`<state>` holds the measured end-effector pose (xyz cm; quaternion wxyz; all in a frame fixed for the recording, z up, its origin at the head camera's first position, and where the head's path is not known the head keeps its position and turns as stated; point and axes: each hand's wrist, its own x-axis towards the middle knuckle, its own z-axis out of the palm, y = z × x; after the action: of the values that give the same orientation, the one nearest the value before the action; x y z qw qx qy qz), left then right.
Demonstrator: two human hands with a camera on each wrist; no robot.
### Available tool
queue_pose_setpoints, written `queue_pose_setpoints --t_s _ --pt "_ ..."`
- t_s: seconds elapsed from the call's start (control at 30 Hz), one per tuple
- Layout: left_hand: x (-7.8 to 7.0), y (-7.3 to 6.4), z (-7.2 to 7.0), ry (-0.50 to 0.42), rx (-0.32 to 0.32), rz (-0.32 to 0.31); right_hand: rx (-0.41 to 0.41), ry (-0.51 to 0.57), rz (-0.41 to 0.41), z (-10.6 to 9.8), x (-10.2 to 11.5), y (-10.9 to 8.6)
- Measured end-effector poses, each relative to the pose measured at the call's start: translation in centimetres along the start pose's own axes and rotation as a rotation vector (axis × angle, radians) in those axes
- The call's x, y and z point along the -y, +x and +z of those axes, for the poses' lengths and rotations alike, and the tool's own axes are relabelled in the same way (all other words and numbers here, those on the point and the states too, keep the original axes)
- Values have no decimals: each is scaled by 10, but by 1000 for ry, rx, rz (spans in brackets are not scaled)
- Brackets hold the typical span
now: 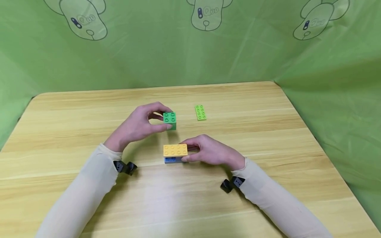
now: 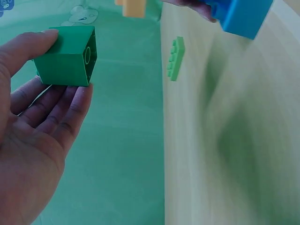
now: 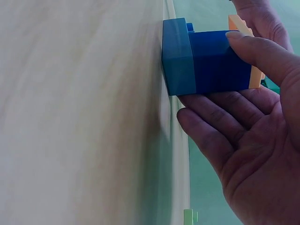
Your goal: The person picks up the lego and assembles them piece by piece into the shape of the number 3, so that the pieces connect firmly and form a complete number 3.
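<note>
1. The smooth, cube-like green block (image 1: 169, 117) is pinched by the left hand (image 1: 143, 122), above the wood-grained table (image 1: 256, 125).
2. Two boxy blue blocks (image 3: 218, 63) carry a flat, studded yellow plate (image 1: 175, 150); the right hand (image 1: 212, 150) clamps the darker one, perhaps slightly above the table.

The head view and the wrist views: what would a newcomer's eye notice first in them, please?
Probably the green brick, pinched in the left hand above the wooden table. Next, nearer the wearer, the right hand grips blue bricks topped by a yellow-orange plate. The lime-green plate lies alone on the table, beyond the right hand.
</note>
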<state>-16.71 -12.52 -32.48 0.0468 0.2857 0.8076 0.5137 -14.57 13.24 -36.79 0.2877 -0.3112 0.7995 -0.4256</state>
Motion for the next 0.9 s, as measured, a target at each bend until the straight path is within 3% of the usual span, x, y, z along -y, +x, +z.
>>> queue_pose_setpoints --t_s 0.37,0.67,0.9 --pt "-14 -7 5 -14 9 63 5 7 6 0 1 1" --pt "-17 -10 13 -78 25 15 19 11 -10 -1 1 -1" --pt "-24 -18 19 -78 22 25 38 37 -19 -2 0 0"
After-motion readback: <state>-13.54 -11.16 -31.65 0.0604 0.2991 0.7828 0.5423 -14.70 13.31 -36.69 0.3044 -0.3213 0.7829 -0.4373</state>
